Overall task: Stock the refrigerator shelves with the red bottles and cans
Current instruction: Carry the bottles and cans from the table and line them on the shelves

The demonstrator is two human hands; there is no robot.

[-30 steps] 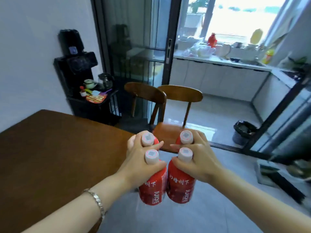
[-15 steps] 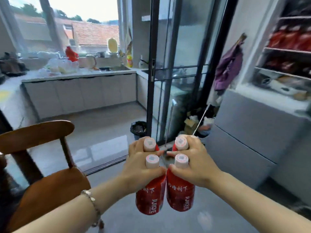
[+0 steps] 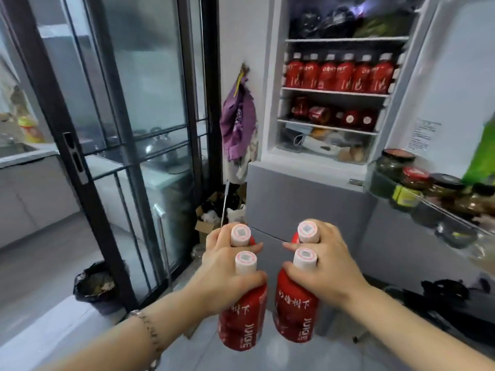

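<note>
My left hand (image 3: 225, 266) grips two red juice bottles (image 3: 242, 319) by their necks, white caps poking up between the fingers. Likewise my right hand (image 3: 320, 266) holds two more red juice bottles (image 3: 296, 314) by the necks. Both pairs hang upright at waist height, a small gap between them. Ahead stands the open refrigerator (image 3: 270, 103). One shelf carries a row of several red bottles (image 3: 338, 73). The shelf below holds red cans (image 3: 332, 115) lying on their sides.
The fridge door (image 3: 450, 84) swings open on the right, its rack filled with dark jars (image 3: 423, 188). A black-framed glass sliding door (image 3: 128, 129) stands at left, a bin (image 3: 95, 286) on the floor by it. A purple cloth (image 3: 238, 121) hangs beside the fridge.
My view has swung right, from the table and chairs past the kitchen window to the open refrigerator. The two pairs of bottles have drawn slightly apart.
</note>
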